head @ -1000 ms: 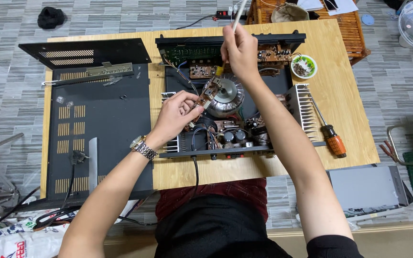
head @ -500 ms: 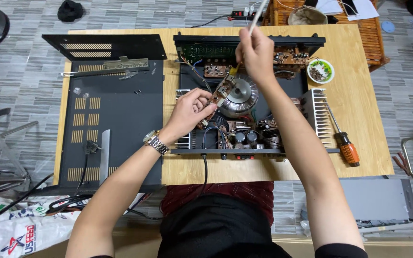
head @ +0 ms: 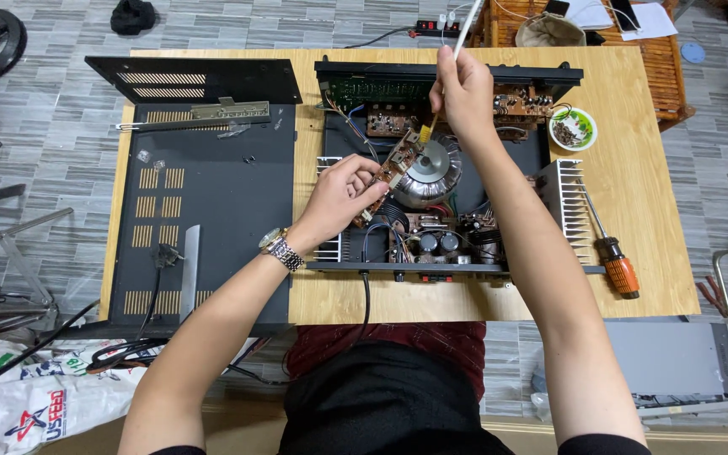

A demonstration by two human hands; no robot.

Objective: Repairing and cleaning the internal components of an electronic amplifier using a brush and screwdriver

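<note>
An opened amplifier chassis (head: 448,211) lies on the wooden bench (head: 634,185), and everything here is placed against it. The left hand (head: 339,198) reaches in over the chassis's left side, its fingers (head: 362,173) pinching a small brown circuit board (head: 393,168) and holding it tilted up, just left of the round silver transformer (head: 425,168) that sits near the chassis's middle. The right hand (head: 465,93) hovers over the far half of the chassis, its fingers curled tight around the white handle of a small brush (head: 457,50); the brush's yellow bristle end touches the upper edge of the lifted board. A wristwatch (head: 280,248) is on the left wrist, at the chassis's near left corner. Inside the chassis, dark capacitors (head: 436,244) stand toward its near edge, and a finned heatsink (head: 570,206) lines its right side. Just right of the chassis, an orange-handled screwdriver (head: 612,257) lies on the bench, and a small green-rimmed dish (head: 572,128) of small parts sits by the far right corner. To the chassis's left, the black vented cover panel (head: 212,211) lies flat, touching the chassis, with a metal strip (head: 204,114) lying on its far part. Beyond the chassis, on the floor, a power strip (head: 436,25) is visible.
</note>
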